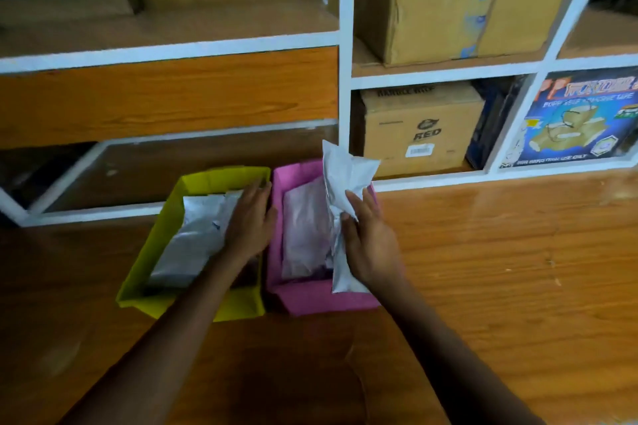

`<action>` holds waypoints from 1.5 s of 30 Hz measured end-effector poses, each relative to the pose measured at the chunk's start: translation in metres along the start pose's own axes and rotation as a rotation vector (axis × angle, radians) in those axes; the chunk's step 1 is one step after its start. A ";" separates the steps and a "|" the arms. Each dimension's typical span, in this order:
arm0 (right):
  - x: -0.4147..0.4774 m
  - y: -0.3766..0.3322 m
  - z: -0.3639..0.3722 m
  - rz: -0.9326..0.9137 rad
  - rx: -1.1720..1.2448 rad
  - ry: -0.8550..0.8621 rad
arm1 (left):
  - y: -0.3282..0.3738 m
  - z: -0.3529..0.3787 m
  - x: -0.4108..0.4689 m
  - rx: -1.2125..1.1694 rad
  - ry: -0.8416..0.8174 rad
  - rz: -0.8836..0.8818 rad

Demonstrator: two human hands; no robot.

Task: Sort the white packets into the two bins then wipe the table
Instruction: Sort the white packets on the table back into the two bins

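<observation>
Two bins stand side by side on the wooden table (500, 269): a yellow bin (152, 252) on the left and a pink bin (300, 300) on the right. White packets (193, 238) lie in the yellow bin, and my left hand (250, 221) rests flat on them with straight fingers. More packets (303, 235) lie in the pink bin. My right hand (371, 245) grips a long white packet (345, 179) that stands upright over the pink bin's right side.
Behind the bins rises a white-framed shelf unit (345, 45) holding cardboard boxes (421, 128) and a blue printed box (583, 117). The table stretches to the right and toward me.
</observation>
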State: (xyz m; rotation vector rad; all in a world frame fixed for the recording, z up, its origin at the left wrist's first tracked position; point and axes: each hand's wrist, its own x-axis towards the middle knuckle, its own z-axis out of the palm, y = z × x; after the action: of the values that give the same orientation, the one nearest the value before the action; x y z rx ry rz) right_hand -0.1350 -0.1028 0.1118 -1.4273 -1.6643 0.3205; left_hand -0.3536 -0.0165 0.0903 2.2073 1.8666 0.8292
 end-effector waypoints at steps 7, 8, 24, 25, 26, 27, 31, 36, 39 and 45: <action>0.074 0.010 0.120 0.011 -0.417 -0.305 | -0.031 0.039 0.024 -0.010 -0.200 0.113; 0.075 0.018 0.134 0.050 -0.519 -0.419 | -0.035 0.043 0.024 -0.027 -0.188 0.089; 0.069 0.017 0.135 0.149 -0.587 -0.606 | -0.028 0.030 0.024 -0.038 -0.187 0.079; 0.063 0.012 0.130 0.136 -0.563 -0.568 | -0.028 0.026 0.021 -0.022 -0.180 0.077; 0.056 0.008 0.125 0.125 -0.533 -0.525 | -0.027 0.023 0.016 -0.010 -0.173 0.094; 0.048 0.002 0.119 0.114 -0.502 -0.480 | -0.026 0.018 0.008 -0.001 -0.170 0.121; 0.009 -0.016 0.091 0.067 -0.417 -0.329 | -0.022 -0.003 -0.038 0.011 -0.137 0.191; -0.036 -0.023 0.074 0.059 -0.540 -0.371 | -0.018 -0.014 -0.083 0.099 -0.132 0.137; -0.043 -0.027 0.070 0.003 -0.583 -0.386 | -0.015 -0.017 -0.095 0.200 -0.130 0.155; -0.053 -0.030 0.069 0.033 -0.663 -0.401 | -0.013 -0.025 -0.111 0.243 -0.118 0.150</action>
State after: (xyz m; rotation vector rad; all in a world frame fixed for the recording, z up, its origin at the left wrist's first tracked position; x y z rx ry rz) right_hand -0.2100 -0.1352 0.0695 -1.9689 -2.2010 0.0667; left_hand -0.3860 -0.1248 0.0702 2.5058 1.8504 0.5016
